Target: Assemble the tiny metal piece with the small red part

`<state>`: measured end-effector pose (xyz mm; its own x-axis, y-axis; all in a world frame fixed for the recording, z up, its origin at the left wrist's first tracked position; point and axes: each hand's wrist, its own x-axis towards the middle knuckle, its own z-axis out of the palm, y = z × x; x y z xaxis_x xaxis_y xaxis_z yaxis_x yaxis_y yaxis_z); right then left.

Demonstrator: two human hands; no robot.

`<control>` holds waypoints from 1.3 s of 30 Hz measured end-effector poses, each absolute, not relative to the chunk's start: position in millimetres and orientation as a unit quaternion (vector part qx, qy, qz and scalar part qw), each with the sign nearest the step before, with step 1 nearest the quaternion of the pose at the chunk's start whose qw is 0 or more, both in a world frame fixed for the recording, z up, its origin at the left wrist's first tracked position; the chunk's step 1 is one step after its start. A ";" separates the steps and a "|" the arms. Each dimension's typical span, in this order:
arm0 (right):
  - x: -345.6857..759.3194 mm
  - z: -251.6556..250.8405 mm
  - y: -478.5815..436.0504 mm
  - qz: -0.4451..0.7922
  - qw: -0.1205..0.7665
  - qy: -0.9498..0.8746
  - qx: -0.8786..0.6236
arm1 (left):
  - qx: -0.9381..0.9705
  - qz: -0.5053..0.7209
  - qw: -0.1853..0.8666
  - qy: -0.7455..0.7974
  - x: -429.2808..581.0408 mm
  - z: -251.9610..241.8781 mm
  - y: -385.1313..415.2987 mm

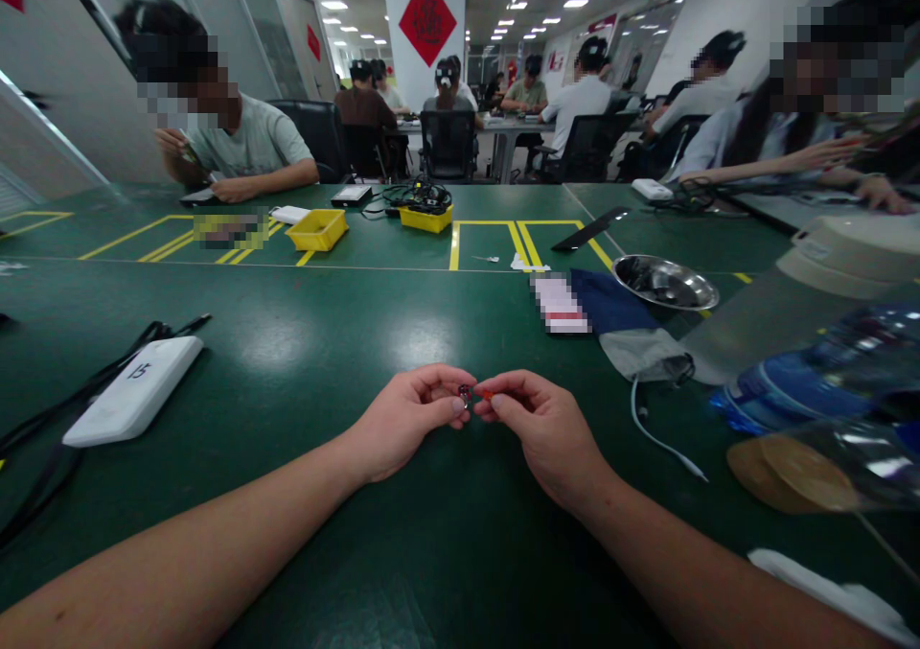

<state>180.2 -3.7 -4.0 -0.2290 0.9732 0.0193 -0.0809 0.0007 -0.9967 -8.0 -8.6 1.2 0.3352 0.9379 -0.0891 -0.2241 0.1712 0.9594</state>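
Note:
Above the green tabletop (302,381), my two hands meet in the middle of the head view. Thumb and fingers of my left hand (417,405) pinch a small shiny metal piece (465,398), too small to name its kind. My right hand (542,419) pinches a small orange-red piece (488,396), whose kind I cannot make out either. The two pieces are close together; whether they touch does not show. Fingers hide part of both.
Left lies a white power bank (136,390) with black cables. On the right are a phone (561,304), a metal bowl (665,282), plastic bottles (826,371) and a white cable (661,438). Yellow trays (317,231) stand farther back. A co-worker (244,141) sits across the table.

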 end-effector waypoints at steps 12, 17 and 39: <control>180.2 -8.7 -3.5 0.572 0.467 -0.525 -0.424 | 0.495 0.428 0.649 0.388 -8.8 0.2 -9.6; 180.9 -4.1 -4.5 0.573 0.442 -0.550 -0.417 | 0.497 0.423 0.647 0.394 -8.6 0.4 -9.5; 181.5 -3.0 -5.4 0.588 0.451 -0.540 -0.399 | 0.484 0.429 0.661 0.379 -7.0 0.2 -8.9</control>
<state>181.5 -5.4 -3.0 -0.2751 0.9613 0.0176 -0.1004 -0.0105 -0.9949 -7.0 -8.9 0.2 0.3434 0.9353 -0.0860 -0.2009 0.1626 0.9660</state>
